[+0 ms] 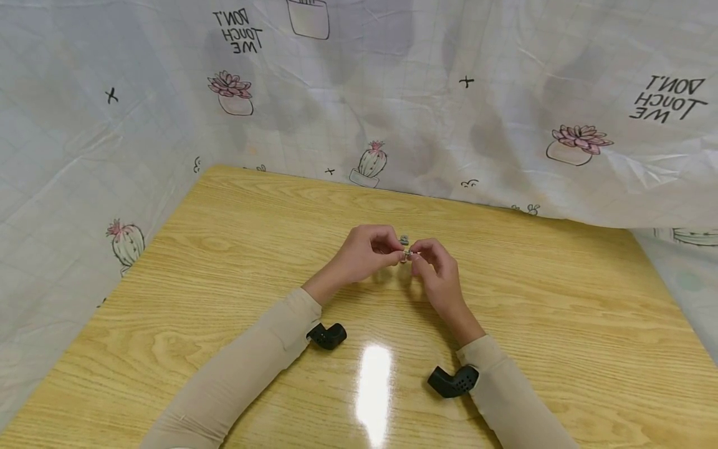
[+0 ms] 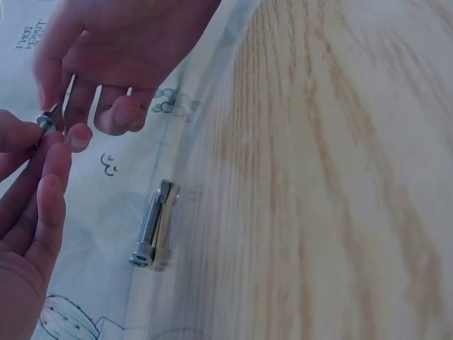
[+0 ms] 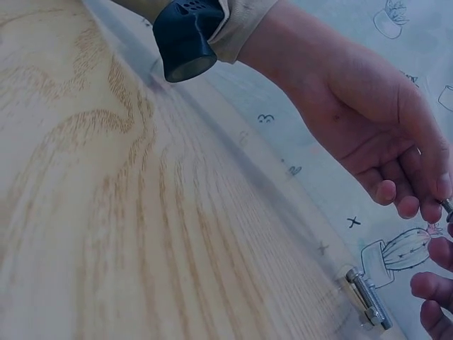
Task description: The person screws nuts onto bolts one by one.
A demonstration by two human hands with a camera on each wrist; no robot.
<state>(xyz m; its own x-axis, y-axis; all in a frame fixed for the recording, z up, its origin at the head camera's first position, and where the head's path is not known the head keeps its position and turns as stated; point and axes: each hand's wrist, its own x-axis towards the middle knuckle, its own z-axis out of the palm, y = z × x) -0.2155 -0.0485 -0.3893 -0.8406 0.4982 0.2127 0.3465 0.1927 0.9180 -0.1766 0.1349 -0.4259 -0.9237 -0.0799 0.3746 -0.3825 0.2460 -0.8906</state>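
My left hand [image 1: 364, 254] and right hand [image 1: 441, 277] meet over the far middle of the table, fingertips almost together. Between them is a small silver bolt [image 1: 407, 252], pinched from the left by thumb and finger and from the right likewise. In the left wrist view a ring-like metal part shows on the held bolt [image 2: 47, 123]; fingers hide the rest. Just behind the hands lies another metal bolt [image 1: 404, 239]. Its round socket head and threaded shank show in the left wrist view, and a nut appears near its end in the right wrist view.
The wood-grain table [image 1: 269, 224] stretches around both arms, with a bright reflection near its front. A pale printed curtain [image 1: 415, 112] hangs along the back and sides. Black wrist cameras [image 1: 328, 336] sit on both beige sleeves.
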